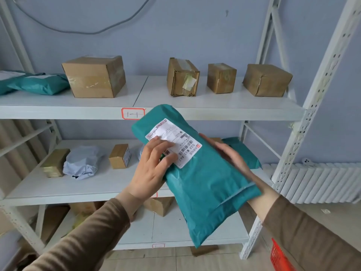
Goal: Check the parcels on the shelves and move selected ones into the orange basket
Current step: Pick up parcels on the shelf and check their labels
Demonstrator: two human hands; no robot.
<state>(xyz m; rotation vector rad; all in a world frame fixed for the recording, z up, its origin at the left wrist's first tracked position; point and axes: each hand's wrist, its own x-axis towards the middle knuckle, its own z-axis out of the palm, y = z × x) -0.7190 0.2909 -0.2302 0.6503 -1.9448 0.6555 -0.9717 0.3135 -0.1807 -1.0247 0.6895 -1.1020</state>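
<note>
Teal mailer parcel [205,182], held tilted in front of the white shelving [214,112], white shipping label [173,142] facing up. Left hand [150,171]: grip closed on the parcel's left edge, fingers curled over the label, thumb on its lower part. Right hand [228,155]: supports the parcel from behind along its right edge, fingers nearly straight. Orange basket [279,257]: on the floor at lower right, partly hidden by the right sleeve. Top shelf: four cardboard boxes [93,77] and teal mailers [39,84] at far left. Middle shelf: small boxes [119,156] and a grey bag [82,162].
</note>
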